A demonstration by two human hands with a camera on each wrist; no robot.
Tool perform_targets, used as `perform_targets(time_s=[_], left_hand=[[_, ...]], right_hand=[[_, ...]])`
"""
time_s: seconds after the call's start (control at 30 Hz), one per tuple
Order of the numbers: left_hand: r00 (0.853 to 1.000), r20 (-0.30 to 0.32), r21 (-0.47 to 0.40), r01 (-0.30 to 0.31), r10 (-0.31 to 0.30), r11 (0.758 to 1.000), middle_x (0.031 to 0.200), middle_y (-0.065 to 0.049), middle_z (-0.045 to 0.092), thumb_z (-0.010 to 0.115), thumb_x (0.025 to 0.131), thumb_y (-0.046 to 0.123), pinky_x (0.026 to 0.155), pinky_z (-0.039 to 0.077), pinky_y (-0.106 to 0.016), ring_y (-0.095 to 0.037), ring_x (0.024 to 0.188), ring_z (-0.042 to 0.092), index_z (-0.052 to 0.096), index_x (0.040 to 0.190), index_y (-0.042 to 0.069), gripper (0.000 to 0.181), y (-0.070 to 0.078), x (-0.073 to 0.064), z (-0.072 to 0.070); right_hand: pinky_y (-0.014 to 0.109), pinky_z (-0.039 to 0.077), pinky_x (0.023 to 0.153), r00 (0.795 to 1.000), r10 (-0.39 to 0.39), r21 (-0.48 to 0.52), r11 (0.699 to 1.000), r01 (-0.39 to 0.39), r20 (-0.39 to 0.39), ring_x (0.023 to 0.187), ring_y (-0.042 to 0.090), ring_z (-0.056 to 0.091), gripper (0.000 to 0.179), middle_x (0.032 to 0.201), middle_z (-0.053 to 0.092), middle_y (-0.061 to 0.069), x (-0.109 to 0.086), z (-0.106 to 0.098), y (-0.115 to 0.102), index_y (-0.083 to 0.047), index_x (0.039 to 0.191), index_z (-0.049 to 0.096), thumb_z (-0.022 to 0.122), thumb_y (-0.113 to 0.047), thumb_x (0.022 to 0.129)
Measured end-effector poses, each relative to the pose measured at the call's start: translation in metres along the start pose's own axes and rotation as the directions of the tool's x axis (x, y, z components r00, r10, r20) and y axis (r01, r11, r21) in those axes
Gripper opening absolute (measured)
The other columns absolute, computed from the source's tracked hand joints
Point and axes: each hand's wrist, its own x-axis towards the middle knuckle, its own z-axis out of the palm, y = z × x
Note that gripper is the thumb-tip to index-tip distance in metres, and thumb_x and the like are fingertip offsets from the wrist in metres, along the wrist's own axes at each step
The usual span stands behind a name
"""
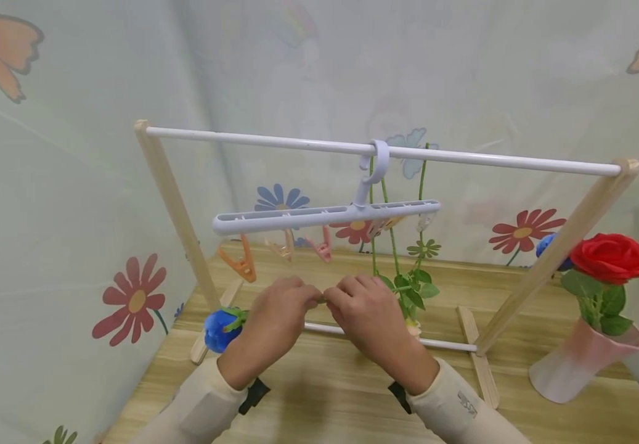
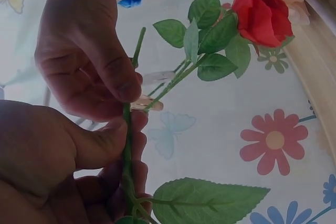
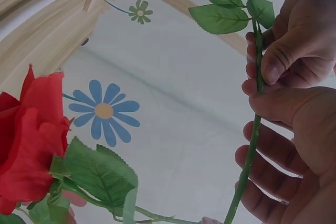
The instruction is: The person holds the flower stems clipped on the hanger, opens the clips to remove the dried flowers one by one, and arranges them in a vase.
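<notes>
Both hands hold one artificial blue rose (image 1: 222, 331) by its green stem, below the hanger. My left hand (image 1: 280, 317) pinches the stem nearer the bloom, thumb against curled fingers. Right beside it, my right hand (image 1: 368, 314) pinches the stem toward its bare end. In the right wrist view the leafy stem (image 3: 255, 129) runs past both thumbs. Above the hands, a pale hanger (image 1: 297, 219) carries an orange clip (image 1: 240, 260), a peach clip (image 1: 282, 248) and a pink clip (image 1: 323, 245) with nothing in them.
The hanger hooks over a white rod (image 1: 491, 160) on a wooden-sided rack (image 1: 177, 216). Green stems (image 1: 394, 246) hang from its right-hand clips, a red rose (image 2: 261, 14) among their blooms. A pink-and-white vase (image 1: 580, 364) with a red rose (image 1: 618, 258) stands at right.
</notes>
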Motion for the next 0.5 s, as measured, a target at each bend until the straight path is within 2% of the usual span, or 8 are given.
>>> perform_targets(time_s=[0.2, 0.33, 0.5], left_hand=[[0.999, 0.043, -0.019, 0.014, -0.013, 1.000, 0.085, 0.003, 0.070, 0.073, 0.093, 0.016, 0.061, 0.050, -0.027, -0.016, 0.078, 0.061, 0.079, 0.098, 0.020, 0.009, 0.002, 0.001, 0.000], [0.996, 0.084, -0.044, 0.033, -0.029, 0.998, 0.088, 0.004, 0.071, 0.072, 0.094, 0.017, 0.063, 0.052, -0.028, -0.015, 0.081, 0.062, 0.080, 0.100, 0.021, 0.011, 0.003, 0.003, 0.000], [0.995, 0.099, -0.085, 0.035, -0.026, 0.996, 0.089, 0.006, 0.072, 0.071, 0.095, 0.022, 0.066, 0.054, -0.030, -0.013, 0.082, 0.062, 0.080, 0.101, 0.023, 0.010, 0.006, 0.006, 0.000]], right_hand=[[0.029, 0.050, 0.055, 1.000, -0.023, -0.017, 1.000, 0.023, -0.005, 0.067, 0.016, 0.065, 0.014, 0.075, 0.068, -0.002, -0.005, 0.001, 0.002, -0.018, 0.088, 0.077, 0.084, -0.010, 0.078], [0.029, 0.049, 0.053, 1.000, -0.030, -0.020, 0.999, 0.030, -0.004, 0.066, 0.016, 0.064, 0.013, 0.074, 0.067, -0.002, -0.008, 0.000, 0.003, -0.018, 0.087, 0.077, 0.083, -0.009, 0.080], [0.029, 0.049, 0.053, 1.000, -0.024, -0.013, 1.000, 0.024, -0.008, 0.066, 0.017, 0.062, 0.015, 0.072, 0.064, -0.001, -0.013, -0.004, 0.004, -0.016, 0.085, 0.074, 0.081, -0.004, 0.081]])
